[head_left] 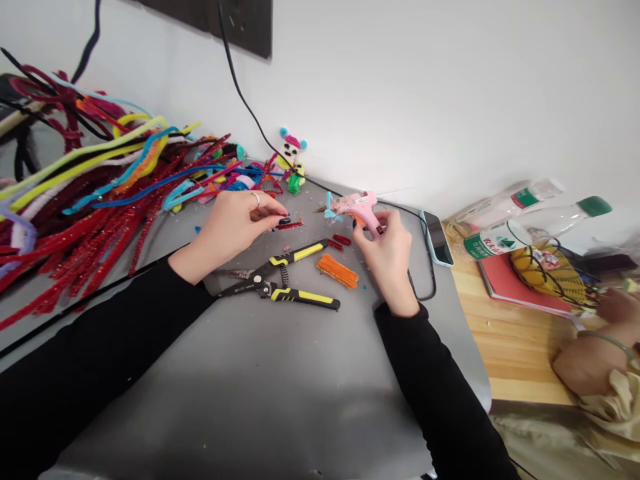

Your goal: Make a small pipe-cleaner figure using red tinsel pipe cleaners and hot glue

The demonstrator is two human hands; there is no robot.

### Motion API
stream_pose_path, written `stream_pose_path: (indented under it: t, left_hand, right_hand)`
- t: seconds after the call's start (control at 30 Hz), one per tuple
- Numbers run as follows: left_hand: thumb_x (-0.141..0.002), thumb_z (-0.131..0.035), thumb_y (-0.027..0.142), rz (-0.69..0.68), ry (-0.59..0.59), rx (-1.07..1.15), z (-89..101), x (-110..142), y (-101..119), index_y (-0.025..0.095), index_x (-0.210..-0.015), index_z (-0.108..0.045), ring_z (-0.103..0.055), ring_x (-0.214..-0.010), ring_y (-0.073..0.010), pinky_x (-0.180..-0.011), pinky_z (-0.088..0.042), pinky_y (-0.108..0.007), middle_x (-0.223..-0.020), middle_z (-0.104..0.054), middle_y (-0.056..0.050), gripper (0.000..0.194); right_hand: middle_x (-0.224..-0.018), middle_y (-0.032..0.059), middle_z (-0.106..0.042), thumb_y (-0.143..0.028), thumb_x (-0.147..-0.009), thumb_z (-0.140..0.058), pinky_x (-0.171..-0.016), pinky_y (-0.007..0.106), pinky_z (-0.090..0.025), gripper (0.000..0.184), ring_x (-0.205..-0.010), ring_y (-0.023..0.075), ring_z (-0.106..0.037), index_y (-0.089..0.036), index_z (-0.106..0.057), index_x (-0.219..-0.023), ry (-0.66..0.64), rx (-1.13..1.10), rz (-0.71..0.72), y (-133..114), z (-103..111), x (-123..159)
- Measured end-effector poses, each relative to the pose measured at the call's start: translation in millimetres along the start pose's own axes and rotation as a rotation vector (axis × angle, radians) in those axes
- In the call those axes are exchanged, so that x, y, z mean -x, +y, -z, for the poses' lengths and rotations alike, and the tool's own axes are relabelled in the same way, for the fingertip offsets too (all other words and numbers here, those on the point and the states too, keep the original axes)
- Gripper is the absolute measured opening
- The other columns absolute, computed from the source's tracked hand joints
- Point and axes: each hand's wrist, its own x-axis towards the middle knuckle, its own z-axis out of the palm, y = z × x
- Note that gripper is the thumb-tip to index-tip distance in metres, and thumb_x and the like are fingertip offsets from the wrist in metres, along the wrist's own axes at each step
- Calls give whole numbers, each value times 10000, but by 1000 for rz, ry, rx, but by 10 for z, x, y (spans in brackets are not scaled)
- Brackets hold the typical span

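The right hand [389, 261] has its grip closed round the handle of a pink glue gun [361, 205], the nozzle towards 9 o'clock. The left hand [231, 221] is at the gun's 9 o'clock, fingertips drawn together by a red strip [293, 226]; I cannot tell whether that grip is closed on it. Shears [259, 281] lie on the grey desk [280, 387] at the gun's 8 o'clock, handles spread. An orange bundle [337, 271] lies at their 3 o'clock, just beside the handles, with short red pieces [343, 239] at its 12 o'clock. A phone [438, 238] is at the right hand's 2 o'clock, and a heap of fuzzy stems [127, 233] at the left hand's 10 o'clock. At 4 o'clock, another person's arm [593, 360] rests on the wooden desk [500, 347].
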Motion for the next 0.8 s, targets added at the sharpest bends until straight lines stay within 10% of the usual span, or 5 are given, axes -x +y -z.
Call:
stream_pose_path:
  t: [0.8]
  left_hand:
    - [-838,-759,315,33,-30,49,-122,-17,-106,205,-851,-825,-756,-760,-204,-755,-624,-294,-829,-815,-36,129]
  right_hand:
    - [-980,54,-753,-349,-846,-706,-655,355,-495,276,-735,210,-649,-243,-599,-1077,-83,28,247,-135,-23,149]
